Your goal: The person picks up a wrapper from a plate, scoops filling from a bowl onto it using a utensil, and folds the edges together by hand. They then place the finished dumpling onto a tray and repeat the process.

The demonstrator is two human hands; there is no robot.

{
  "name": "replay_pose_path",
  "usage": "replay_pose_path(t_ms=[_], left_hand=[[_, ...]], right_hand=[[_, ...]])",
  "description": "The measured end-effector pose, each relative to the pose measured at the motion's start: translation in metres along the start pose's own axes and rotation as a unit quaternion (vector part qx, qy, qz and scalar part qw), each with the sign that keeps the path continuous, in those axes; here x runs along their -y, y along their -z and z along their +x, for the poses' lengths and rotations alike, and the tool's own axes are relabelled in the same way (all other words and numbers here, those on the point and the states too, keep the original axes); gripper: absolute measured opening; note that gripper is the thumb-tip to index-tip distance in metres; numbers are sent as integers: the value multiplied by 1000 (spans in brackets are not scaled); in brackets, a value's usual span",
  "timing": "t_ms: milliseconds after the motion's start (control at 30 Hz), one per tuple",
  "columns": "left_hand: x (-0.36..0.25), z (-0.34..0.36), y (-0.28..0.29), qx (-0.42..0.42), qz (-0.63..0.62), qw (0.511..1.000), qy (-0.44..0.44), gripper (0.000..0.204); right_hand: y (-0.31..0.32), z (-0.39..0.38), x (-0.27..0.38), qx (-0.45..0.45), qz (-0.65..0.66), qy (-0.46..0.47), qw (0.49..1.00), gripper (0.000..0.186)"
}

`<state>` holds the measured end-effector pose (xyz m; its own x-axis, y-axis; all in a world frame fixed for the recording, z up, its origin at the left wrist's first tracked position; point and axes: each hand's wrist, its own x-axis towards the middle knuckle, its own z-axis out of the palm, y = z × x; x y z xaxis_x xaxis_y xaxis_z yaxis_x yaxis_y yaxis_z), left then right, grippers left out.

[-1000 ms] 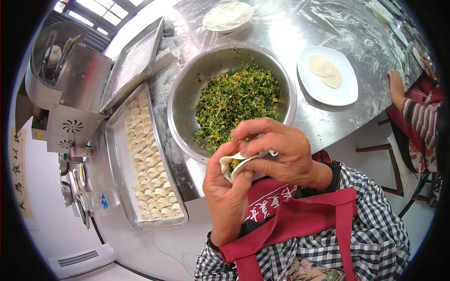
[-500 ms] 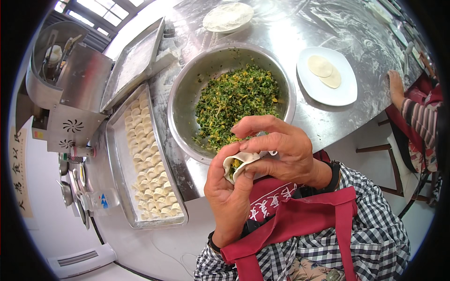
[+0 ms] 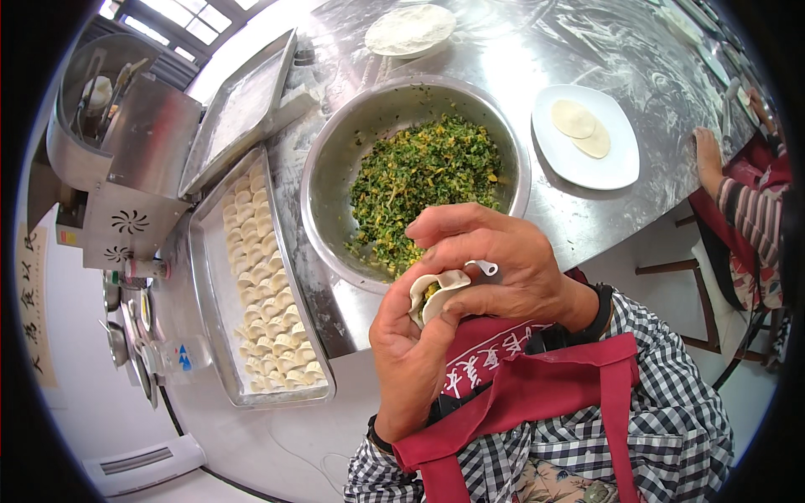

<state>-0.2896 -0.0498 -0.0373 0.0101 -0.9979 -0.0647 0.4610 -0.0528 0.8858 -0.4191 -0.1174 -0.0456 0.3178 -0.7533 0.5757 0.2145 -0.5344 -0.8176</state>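
Observation:
A half-folded dumpling rests between my hands just off the near rim of the steel bowl. Its pale wrapper gapes toward the left, showing yellow-green filling. My left hand cups it, fingers behind and thumb in front. My right hand pinches the wrapper's right side between thumb and fingers. From that same hand sticks out a utensil's handle end with a hole in it; the rest is hidden. Behind my fingers, the large steel bowl holds chopped green and yellow filling.
Left of the bowl lies a metal tray with rows of dumplings; a floured tray is beyond. A white plate carries two round wrappers. A floured plate stands farther back. Another person's hand rests at the table's right edge.
The dumpling has shifted slightly right, and its wrapper is folded further together on the right side. More of the utensil's handle end now shows beside my right fingers.

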Motion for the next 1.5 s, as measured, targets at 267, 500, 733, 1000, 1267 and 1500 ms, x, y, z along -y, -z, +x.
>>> replay_pose_path(t_ms=[267, 500, 733, 1000, 1267, 1500], left_hand=[[3, -1, 2, -17, -42, 999, 9, 44], [4, 1, 3, -15, -15, 1000, 1, 43], [3, -1, 5, 17, 120, 992, -33, 45], [3, 2, 4, 13, 107, 994, -18, 48], [11, 5, 14, -6, -49, 999, 10, 43], [10, 2, 4, -34, 16, 999, -22, 41]], right_hand=[[2, -7, -10, 36, 14, 25, 999, 17], [-1, -7, -11, -3, -1, 33, 999, 16], [6, -4, -13, 51, -69, 73, 994, 19], [4, -5, -13, 43, -23, 38, 998, 19], [0, -6, -14, 21, -62, 65, 996, 16], [1, -4, -16, 32, -112, 101, 988, 15]])
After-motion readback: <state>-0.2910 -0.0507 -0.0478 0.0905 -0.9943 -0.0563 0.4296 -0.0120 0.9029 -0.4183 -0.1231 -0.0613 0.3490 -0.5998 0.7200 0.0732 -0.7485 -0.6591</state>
